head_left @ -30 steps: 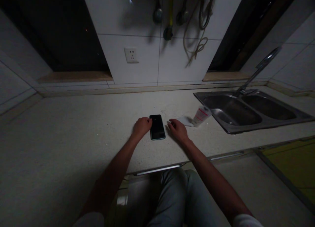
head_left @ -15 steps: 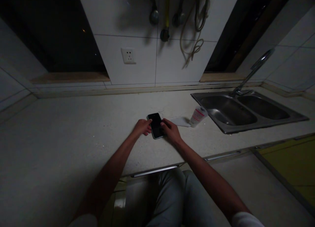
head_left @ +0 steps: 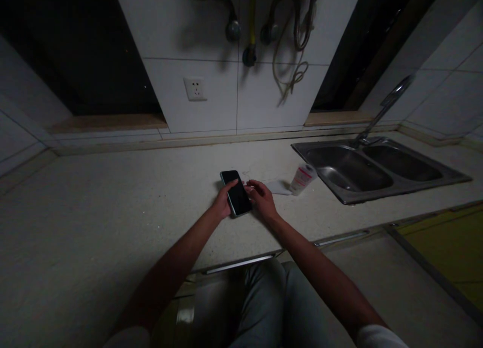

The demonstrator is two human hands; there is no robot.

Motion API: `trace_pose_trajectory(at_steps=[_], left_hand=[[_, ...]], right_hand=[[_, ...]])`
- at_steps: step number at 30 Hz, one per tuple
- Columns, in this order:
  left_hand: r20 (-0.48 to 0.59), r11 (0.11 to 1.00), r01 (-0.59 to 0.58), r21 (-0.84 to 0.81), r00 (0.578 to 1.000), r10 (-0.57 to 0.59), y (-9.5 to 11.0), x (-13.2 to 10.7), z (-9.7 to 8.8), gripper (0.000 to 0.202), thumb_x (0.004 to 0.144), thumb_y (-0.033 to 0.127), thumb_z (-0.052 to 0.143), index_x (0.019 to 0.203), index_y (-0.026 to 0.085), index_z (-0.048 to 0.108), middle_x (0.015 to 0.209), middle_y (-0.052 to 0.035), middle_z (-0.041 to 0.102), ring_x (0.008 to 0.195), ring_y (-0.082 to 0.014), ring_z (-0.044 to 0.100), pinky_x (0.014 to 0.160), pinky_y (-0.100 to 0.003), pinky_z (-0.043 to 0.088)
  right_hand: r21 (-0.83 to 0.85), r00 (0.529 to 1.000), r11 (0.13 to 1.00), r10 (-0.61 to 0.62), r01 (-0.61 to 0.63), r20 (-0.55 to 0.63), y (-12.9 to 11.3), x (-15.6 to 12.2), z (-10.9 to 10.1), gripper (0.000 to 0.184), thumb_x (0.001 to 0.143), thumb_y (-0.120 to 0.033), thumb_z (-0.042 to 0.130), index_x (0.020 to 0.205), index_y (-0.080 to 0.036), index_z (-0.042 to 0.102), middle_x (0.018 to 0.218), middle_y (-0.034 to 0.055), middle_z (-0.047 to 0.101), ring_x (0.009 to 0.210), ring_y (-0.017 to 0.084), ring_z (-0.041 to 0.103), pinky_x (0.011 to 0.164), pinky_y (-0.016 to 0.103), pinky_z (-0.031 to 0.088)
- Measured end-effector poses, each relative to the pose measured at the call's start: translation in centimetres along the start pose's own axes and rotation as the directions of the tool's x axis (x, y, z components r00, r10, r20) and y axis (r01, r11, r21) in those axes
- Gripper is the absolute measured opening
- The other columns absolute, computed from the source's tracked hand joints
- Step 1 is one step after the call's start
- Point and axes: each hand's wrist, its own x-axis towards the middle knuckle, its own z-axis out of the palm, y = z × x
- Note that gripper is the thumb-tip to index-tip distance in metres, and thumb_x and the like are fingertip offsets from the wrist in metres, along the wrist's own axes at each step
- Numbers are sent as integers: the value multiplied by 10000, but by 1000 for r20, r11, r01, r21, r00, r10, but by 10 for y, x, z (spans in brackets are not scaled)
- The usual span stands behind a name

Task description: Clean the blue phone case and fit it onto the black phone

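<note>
A smartphone [head_left: 237,197] with a dark screen and a pale edge is tilted up a little over the white countertop. My left hand [head_left: 223,202] grips it from the left side, its thumb lying across the screen and its other fingers mostly hidden behind. Close to the phone's right edge is my right hand [head_left: 262,199], its fingers loosely bent and apart, with nothing visible in them. Whether its fingertips touch the phone is hard to make out in the dim light.
Right of my hands, a white tube with pink print [head_left: 302,179] stands beside a flat white piece [head_left: 278,188]. A double steel sink [head_left: 341,199] with a faucet [head_left: 387,103] is farther right. A socket [head_left: 195,88] and pipes are on the tiled wall behind the countertop [head_left: 113,197].
The phone has been raised from the countertop and tilted. My left hand has slid around its left side and taken hold. My right hand has come off the screen to the right edge.
</note>
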Motion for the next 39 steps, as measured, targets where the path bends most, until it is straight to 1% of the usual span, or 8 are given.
trace_pose_trajectory(at_steps=[4, 7, 14, 20, 26, 32, 35, 39], left_hand=[[-48, 985, 31, -172, 998, -40, 5, -1, -1, 309, 925, 417, 541, 968, 142, 676, 841, -89, 746, 874, -240, 739, 866, -459, 594], [-57, 984, -3, -180, 998, -7, 6, -2, -2, 348, 921, 472, 583, 1011, 148, 673, 806, -66, 728, 809, -216, 730, 838, -437, 602], [-19, 998, -33, -54, 999, 32, 4, -4, -1, 639, 896, 732, 465, 1097, 156, 659, 887, -114, 738, 841, -253, 731, 774, -435, 600], [0, 999, -37, -32, 999, 37, 5, 0, -2, 866, 806, 894, 335, 1010, 131, 689, 853, -153, 736, 858, -302, 728, 771, -467, 591], [33, 974, 3, -227, 999, 5, 6, 6, -5, 849, 772, 923, 330, 827, 147, 671, 706, -120, 694, 796, -303, 730, 740, -457, 594], [-7, 956, -30, -292, 1000, 30, 10, 9, -8, 874, 809, 897, 291, 927, 132, 697, 778, -144, 722, 810, -311, 731, 755, -479, 591], [-43, 959, -76, -273, 997, 67, 12, 11, -9, 872, 851, 861, 249, 947, 128, 710, 773, -142, 727, 798, -296, 731, 756, -452, 595], [-69, 969, -77, -235, 996, 62, 11, 11, -12, 888, 873, 840, 243, 1000, 100, 719, 835, -158, 746, 799, -277, 734, 757, -415, 599]], right_hand=[[-144, 985, 986, -100, 80, -138, 1, 5, -6, 394, 807, -494, 615, 1087, -217, 633, 1033, 83, 721, 951, 231, 683, 765, 348, 555], [-119, 981, 991, -83, 62, -175, 1, 7, -10, 326, 788, -480, 621, 980, -218, 646, 941, 56, 699, 842, 206, 668, 711, 328, 540], [-11, 1000, 1000, -24, 25, 19, -1, 1, -3, 341, 781, -496, 672, 987, -226, 638, 841, 20, 709, 639, 148, 619, 626, 298, 515], [-11, 998, 999, -40, 40, 41, 3, 1, -2, 330, 792, -505, 675, 939, -210, 655, 821, 17, 693, 648, 143, 599, 609, 280, 488], [-76, 998, 995, -54, 57, 42, 10, 2, -3, 361, 786, -514, 686, 957, -197, 665, 872, 39, 713, 708, 156, 612, 614, 269, 479], [-139, 995, 987, -73, 83, 74, 11, 2, -5, 375, 812, -512, 670, 1014, -196, 669, 956, 58, 725, 742, 164, 637, 614, 266, 493], [-174, 996, 983, -52, 63, 67, 8, -1, -5, 383, 808, -523, 667, 1000, -193, 665, 817, 24, 698, 650, 153, 614, 550, 252, 481], [-177, 983, 984, 22, 10, 180, 3, -6, -3, 401, 816, -568, 656, 899, -176, 670, 645, -18, 636, 472, 116, 546, 444, 231, 428]])
